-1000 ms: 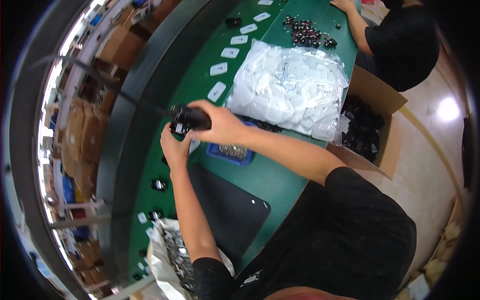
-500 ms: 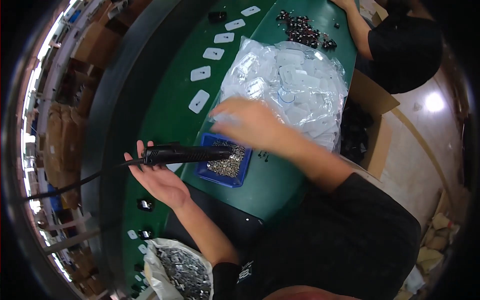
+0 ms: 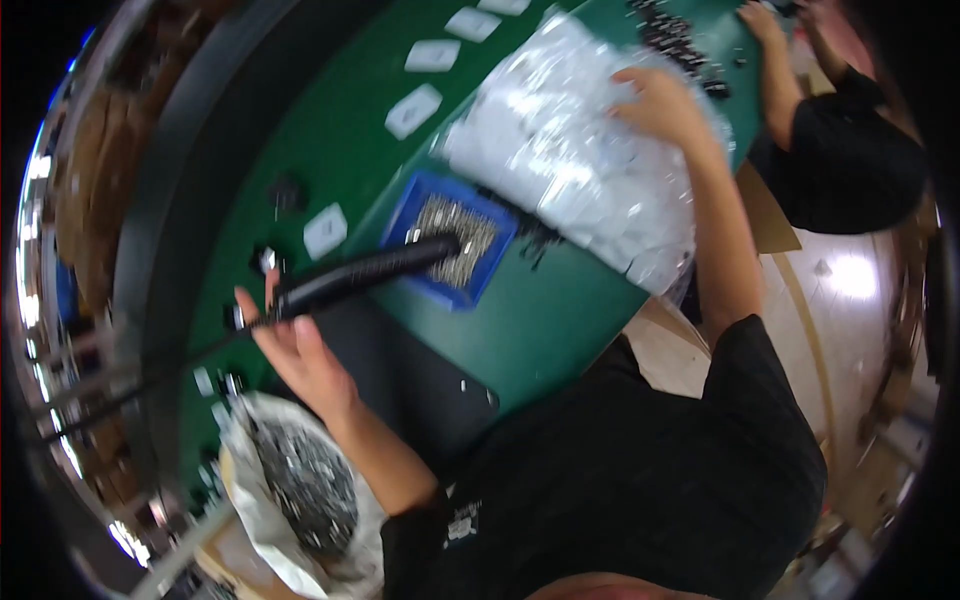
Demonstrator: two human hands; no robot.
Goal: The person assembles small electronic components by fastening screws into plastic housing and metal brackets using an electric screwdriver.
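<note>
Two hands work: my left hand (image 3: 300, 350) grips the black electric screwdriver (image 3: 365, 275), its tip over the blue screw tray (image 3: 455, 240); my right hand (image 3: 665, 105) lies spread on the pile of clear bags (image 3: 580, 150). I think a bag must be taken next.

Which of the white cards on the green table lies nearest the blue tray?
The white card just left of the blue tray on the green table; the other cards lie farther up the table.
</note>
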